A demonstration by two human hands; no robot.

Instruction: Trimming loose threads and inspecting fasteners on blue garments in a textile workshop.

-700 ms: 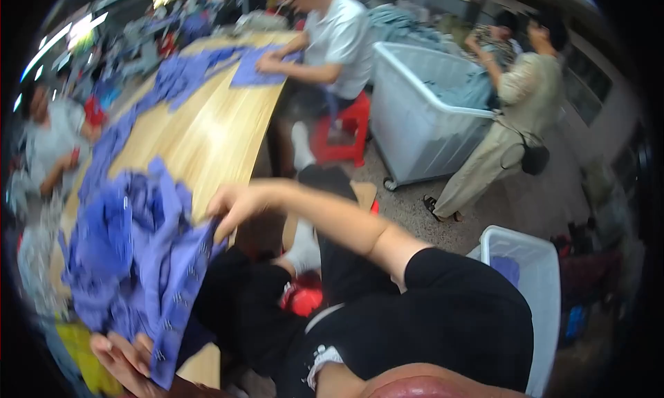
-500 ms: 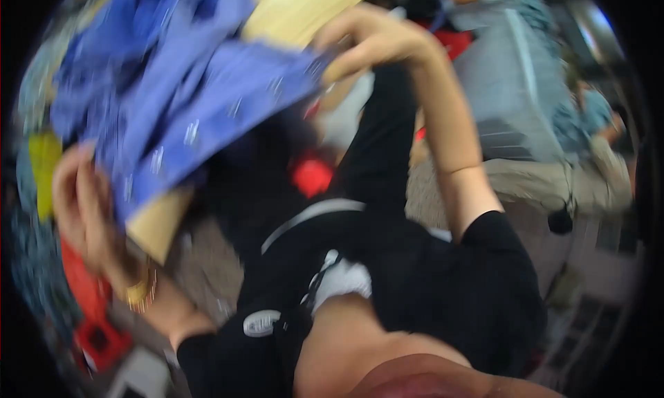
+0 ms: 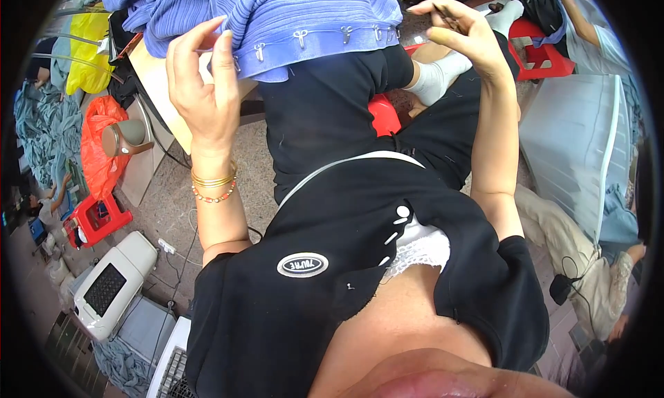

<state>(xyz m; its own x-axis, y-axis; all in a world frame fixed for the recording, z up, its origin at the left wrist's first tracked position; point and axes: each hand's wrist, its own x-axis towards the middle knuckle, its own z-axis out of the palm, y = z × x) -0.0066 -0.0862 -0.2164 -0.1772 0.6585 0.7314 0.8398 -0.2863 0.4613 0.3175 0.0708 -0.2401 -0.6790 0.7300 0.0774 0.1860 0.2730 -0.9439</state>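
Observation:
A blue ribbed knit garment lies over the table edge and my lap. Along its smooth band runs a row of small pale clip-like pieces. My left hand is raised beside the band's left end, thumb and forefinger a little apart, with nothing plainly held. To the right of the garment, my right hand hangs in the air, clear of the cloth. Its fingers curl around a small dark thing whose kind I cannot make out. Bracelets circle my left wrist.
A pale tabletop lies under the garment. On the left are a yellow bag, an orange-red bag, a red stool and a white machine. A grey translucent bin and people nearby occupy the right.
Both hands held the garment's band stretched between them; now it lies lower, flatter. My right hand has let go and moved right. My left hand has moved right and its fingers have loosened.

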